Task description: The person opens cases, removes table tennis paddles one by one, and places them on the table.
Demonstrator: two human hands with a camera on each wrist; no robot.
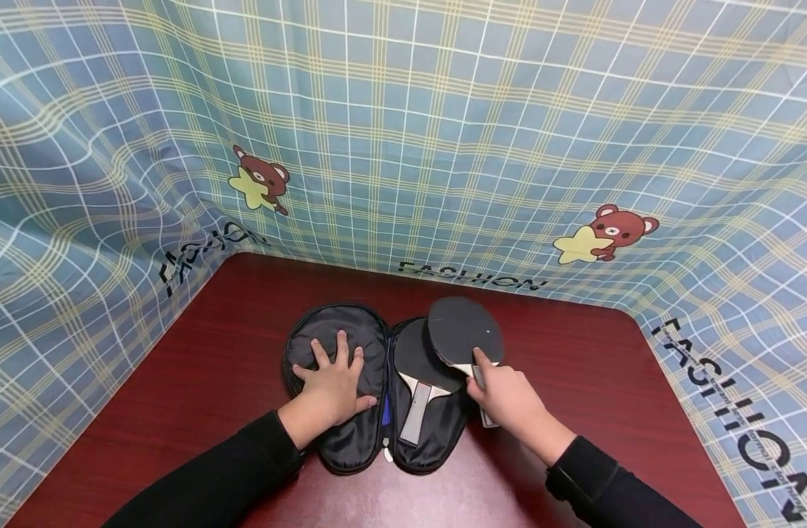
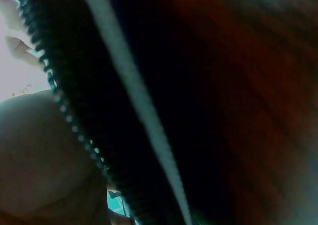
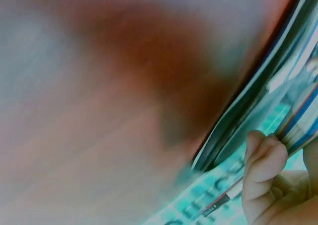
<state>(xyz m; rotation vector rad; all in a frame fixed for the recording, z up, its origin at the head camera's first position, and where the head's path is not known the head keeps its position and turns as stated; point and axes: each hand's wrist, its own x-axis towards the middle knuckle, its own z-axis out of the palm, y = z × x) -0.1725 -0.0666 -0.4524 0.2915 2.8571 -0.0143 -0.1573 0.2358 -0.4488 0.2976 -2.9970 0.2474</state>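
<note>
A black zippered table tennis paddle case lies unfolded on the table, its left half (image 1: 351,449) beneath my left hand (image 1: 334,385), which rests on it with fingers spread. On the right half (image 1: 439,433) lies one paddle (image 1: 417,414), black face up, its pale handle towards me. My right hand (image 1: 512,400) grips a second black paddle (image 1: 459,326) near the handle, index finger along the blade. This blade overlaps the upper right of the lying paddle. In the right wrist view curled fingers (image 3: 266,158) hold its striped handle (image 3: 300,123). Zipper teeth (image 2: 69,118) fill the left wrist view's near side.
The dark red tabletop (image 1: 582,352) extends around the case. Blue plaid cloth (image 1: 403,147) with printed bears and lettering rises along its back and sides. A white-tipped zipper pull (image 1: 387,453) hangs at the case's fold, near the bottom.
</note>
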